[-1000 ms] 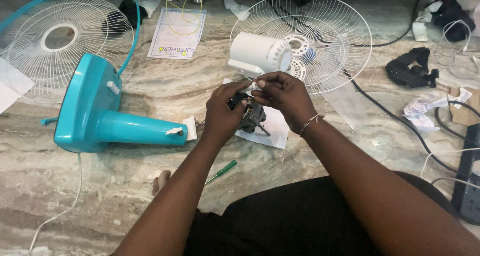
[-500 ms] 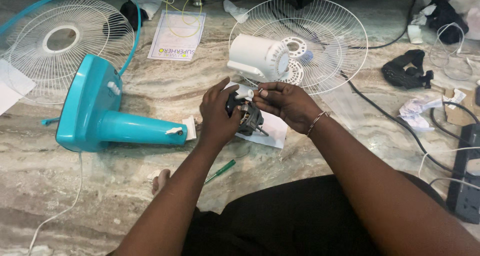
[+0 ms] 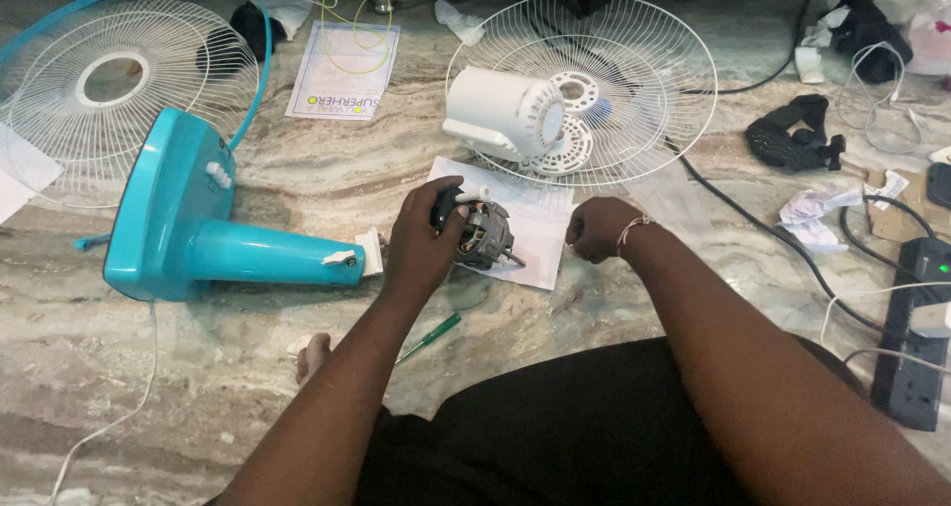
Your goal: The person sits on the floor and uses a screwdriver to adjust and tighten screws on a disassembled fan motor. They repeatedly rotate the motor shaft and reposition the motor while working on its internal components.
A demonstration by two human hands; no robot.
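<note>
My left hand (image 3: 421, 244) grips a small fan motor (image 3: 482, 231), dark metal with a white knob on top, and holds it over a white sheet of paper (image 3: 540, 231) on the marble floor. My right hand (image 3: 597, 229) rests on the same paper to the right of the motor, fingers curled shut, apart from it; I cannot see anything in it. A green screwdriver (image 3: 428, 338) lies on the floor near my left forearm.
A turquoise fan stand (image 3: 188, 224) lies on its side at the left. A white fan guard (image 3: 109, 80) sits behind it. A white motor cover (image 3: 503, 115) rests on a second guard (image 3: 644, 80). A power strip (image 3: 916, 318), cables and a booklet (image 3: 342, 70) lie around.
My right hand has let go of the motor and drawn away to the right, now closed on the paper. My left hand still holds the motor.
</note>
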